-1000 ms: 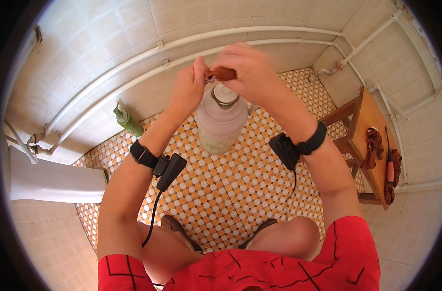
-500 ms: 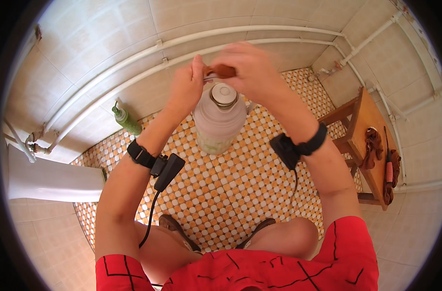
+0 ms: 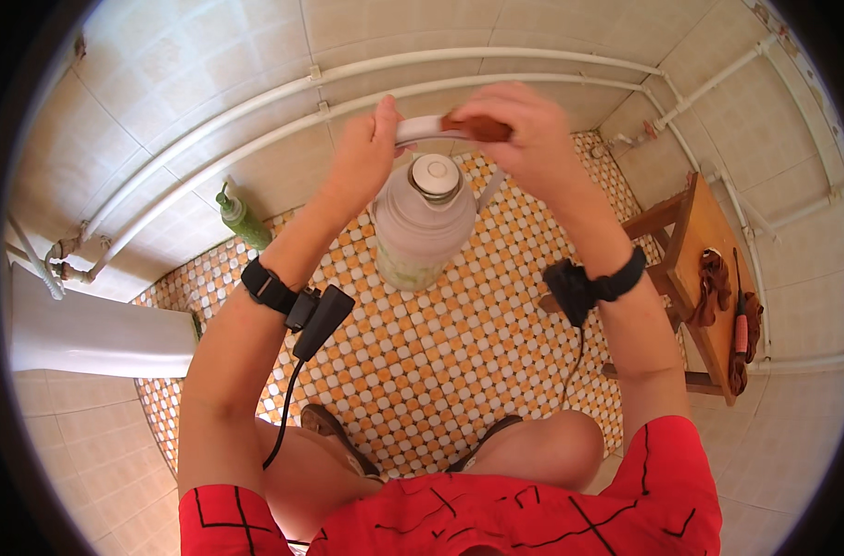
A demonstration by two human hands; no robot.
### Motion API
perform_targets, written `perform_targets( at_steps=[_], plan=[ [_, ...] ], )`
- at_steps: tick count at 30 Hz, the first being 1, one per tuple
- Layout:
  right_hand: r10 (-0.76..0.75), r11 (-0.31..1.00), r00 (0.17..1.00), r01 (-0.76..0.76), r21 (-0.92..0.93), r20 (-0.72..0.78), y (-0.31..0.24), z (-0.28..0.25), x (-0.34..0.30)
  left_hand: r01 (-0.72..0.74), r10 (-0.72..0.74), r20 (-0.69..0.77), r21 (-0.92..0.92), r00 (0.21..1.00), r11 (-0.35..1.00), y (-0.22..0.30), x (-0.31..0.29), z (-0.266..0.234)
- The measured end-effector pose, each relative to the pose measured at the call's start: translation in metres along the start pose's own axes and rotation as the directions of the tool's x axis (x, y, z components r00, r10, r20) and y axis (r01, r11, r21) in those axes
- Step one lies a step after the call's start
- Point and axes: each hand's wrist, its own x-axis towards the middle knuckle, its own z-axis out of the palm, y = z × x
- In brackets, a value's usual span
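Note:
A pale pinkish-white thermos flask with a round white cap stands upright on the tiled floor in front of me. Above its top arches the flask's light handle. My left hand is closed on the left end of that handle, thumb up. With bent fingers, my right hand, a little blurred, grips a reddish-brown strip of soft material that lies against the handle's right part. Whether the strip goes all the way round the handle, I cannot tell.
At the right, a wooden stool carries more brown strips and a thin tool with a pink handle. A green pump bottle stands by the wall at left, near a white fixture. White pipes run along the wall.
My right hand has moved right along the handle with the brown strip, away from my left hand. More of the bare handle shows between them. My left hand has shifted only slightly.

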Motion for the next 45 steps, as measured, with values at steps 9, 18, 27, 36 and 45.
perform_targets(
  at_steps=[9,18,27,36,45],
  plan=[
    [-0.135,0.990,0.990,0.137,-0.046,0.031,-0.007,0.008,0.010,0.078,-0.042,0.115,-0.330,0.993,0.941,-0.007,-0.005,-0.012],
    [-0.070,0.994,0.995,0.076,-0.084,0.074,-0.027,0.024,0.019,0.186,-0.158,0.108,-0.336,0.982,0.924,-0.053,-0.011,-0.006],
    [-0.274,0.945,0.940,0.303,-0.126,0.203,-0.033,0.052,0.023,0.179,-0.170,0.069,-0.549,0.983,0.816,-0.029,-0.019,0.004],
    [-0.304,0.932,0.951,0.309,-0.191,0.056,-0.020,0.011,-0.002,0.187,-0.108,0.197,-0.443,0.974,0.877,-0.050,-0.013,-0.012],
    [-0.460,0.859,0.866,0.490,-0.151,0.196,-0.022,0.057,0.027,0.137,-0.105,0.089,-0.552,0.990,0.822,-0.037,-0.021,0.005]
  ],
)
